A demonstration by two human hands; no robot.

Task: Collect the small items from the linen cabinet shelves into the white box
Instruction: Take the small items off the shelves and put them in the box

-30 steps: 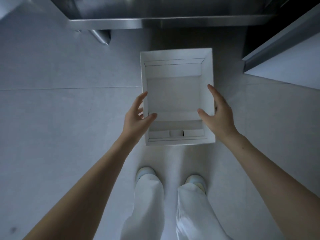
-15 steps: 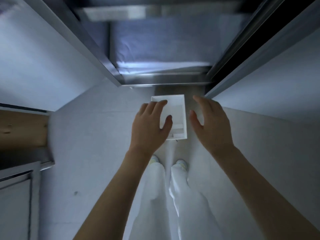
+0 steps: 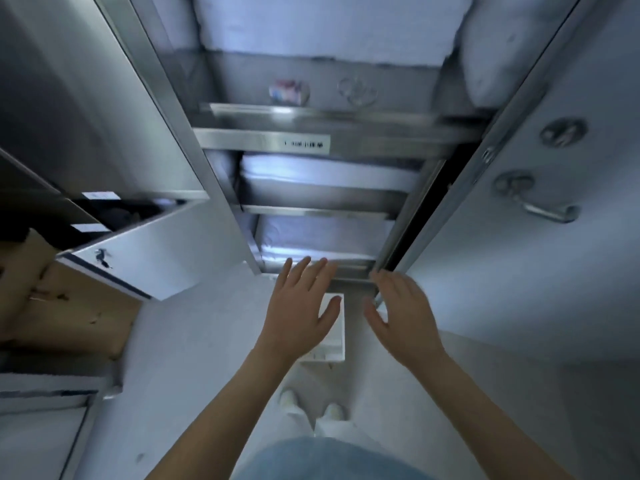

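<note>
Hands first, in the head view, the only one we have: our left hand (image 3: pixel 298 310) and right hand (image 3: pixel 401 317) are both raised in front of us, palms down, fingers spread. Each grip is loose and holds nothing. The two hands are apart, with a gap between them.

Below them, on the pale grey floor (image 3: pixel 194 341), sits the white open-topped cardboard box (image 3: pixel 334 341). The left hand hides most of it from us; only its right part and near edge show, just ahead of our white shoes (image 3: pixel 311 403).

Ahead stands the tall stainless-steel linen cabinet (image 3: pixel 311 140), its door (image 3: pixel 554 209) with a metal lever handle (image 3: pixel 540 206) swung open on the right. We see folded white linens (image 3: pixel 329 171) stacked on the lower shelves and white bedding (image 3: pixel 325 26) at the top.

On the middle shelf lie two small items side by side: a small red, white and blue packet (image 3: pixel 289 92) on the left and a small clear roundish item (image 3: pixel 356 89) on the right. Both are blurred, and we cannot tell what they are. A white label (image 3: pixel 304 144) with dark print is stuck on the shelf edge beneath them.

At the left lies brown cardboard (image 3: pixel 62 306).
</note>
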